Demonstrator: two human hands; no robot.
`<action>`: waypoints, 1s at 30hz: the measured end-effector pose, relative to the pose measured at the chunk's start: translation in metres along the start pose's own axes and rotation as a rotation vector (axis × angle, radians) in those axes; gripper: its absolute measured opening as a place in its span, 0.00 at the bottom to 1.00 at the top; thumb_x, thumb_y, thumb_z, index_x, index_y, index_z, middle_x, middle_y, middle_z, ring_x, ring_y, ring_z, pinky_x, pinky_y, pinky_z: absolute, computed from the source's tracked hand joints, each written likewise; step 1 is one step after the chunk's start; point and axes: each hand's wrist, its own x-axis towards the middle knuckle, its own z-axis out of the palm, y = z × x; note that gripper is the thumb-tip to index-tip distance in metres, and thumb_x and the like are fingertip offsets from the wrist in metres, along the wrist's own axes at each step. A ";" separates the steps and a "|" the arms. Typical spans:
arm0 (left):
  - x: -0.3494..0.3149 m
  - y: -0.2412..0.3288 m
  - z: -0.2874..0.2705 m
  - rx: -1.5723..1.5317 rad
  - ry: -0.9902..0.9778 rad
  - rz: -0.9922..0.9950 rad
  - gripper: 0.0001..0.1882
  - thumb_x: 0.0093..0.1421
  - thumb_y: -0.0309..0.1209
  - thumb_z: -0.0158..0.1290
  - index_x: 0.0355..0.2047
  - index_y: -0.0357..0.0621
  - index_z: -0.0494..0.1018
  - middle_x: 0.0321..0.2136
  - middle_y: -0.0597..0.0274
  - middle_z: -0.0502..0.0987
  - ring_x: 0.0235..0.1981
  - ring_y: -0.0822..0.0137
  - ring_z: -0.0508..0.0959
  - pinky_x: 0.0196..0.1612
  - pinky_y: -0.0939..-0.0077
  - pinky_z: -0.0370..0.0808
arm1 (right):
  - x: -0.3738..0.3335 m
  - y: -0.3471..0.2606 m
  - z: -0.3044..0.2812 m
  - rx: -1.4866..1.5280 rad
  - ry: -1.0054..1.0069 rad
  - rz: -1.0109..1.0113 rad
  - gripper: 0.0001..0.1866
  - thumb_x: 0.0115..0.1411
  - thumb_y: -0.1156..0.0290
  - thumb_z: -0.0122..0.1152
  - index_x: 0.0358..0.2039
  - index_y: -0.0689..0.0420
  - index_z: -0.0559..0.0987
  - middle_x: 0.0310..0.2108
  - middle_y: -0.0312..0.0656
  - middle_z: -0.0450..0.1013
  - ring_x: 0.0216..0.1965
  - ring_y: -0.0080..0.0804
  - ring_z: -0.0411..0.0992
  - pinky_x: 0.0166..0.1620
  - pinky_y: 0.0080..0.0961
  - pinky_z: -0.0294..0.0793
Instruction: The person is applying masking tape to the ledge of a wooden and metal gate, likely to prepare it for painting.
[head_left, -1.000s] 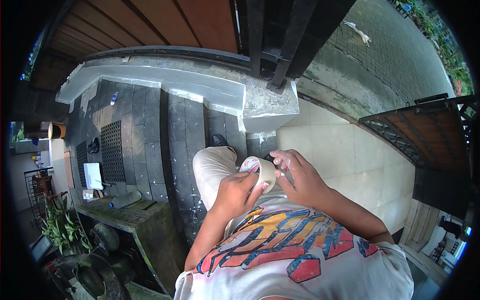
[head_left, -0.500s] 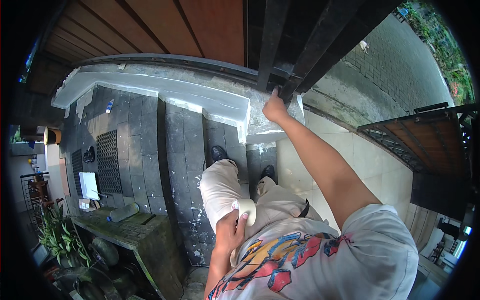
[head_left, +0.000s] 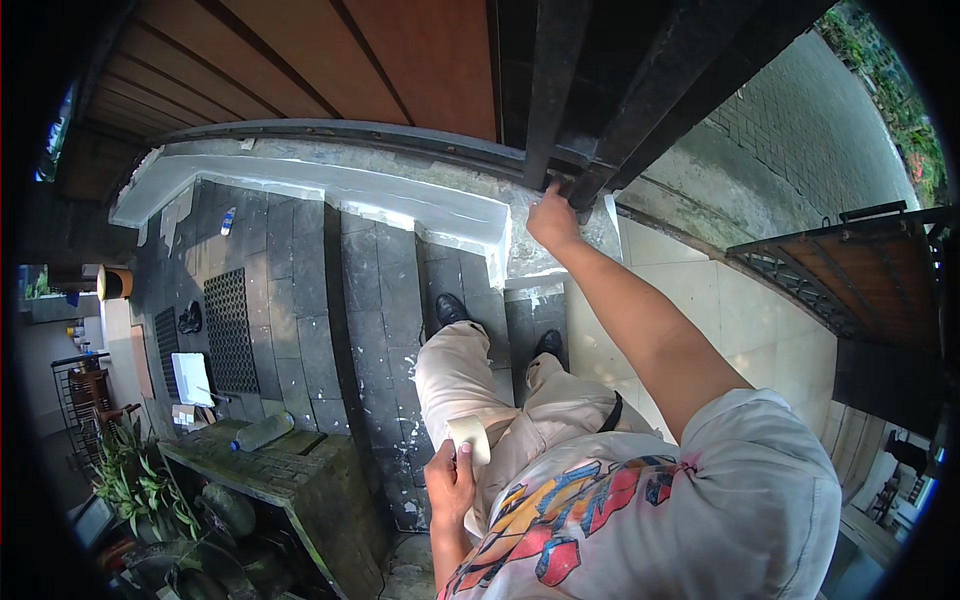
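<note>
A cream roll of masking tape sits in my left hand, close to my lap; its fingers and thumb are closed round the edge. My right arm stretches out to the corner of the low wall. There my right hand rests by the foot of the dark metal gate post, its index finger extended against the dark lower frame and the other fingers partly curled. Nothing shows in that hand, though the fingertip is hard to see against the dark metal. Under it lies the rough grey wall top, above a white-painted face.
Dark tiled steps lie under my feet, and pale tiles to the right. At lower left a mossy stone block bears a plastic bottle. Beyond it are a white tray and a floor mat. Brown gate panels stand ahead.
The view has shifted slightly, so the surroundings sit a little further right and lower. My left hand has turned the tape roll a little; my right hand stays at the post's foot.
</note>
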 end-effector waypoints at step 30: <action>0.060 0.060 0.042 -0.368 0.096 0.045 0.20 0.65 0.34 0.57 0.51 0.35 0.68 0.17 0.69 0.65 0.17 0.77 0.61 0.21 0.77 0.59 | -0.177 -0.009 -0.096 1.116 -1.326 0.286 0.33 0.69 0.47 0.48 0.60 0.64 0.69 0.21 0.29 0.60 0.13 0.14 0.55 0.12 0.12 0.51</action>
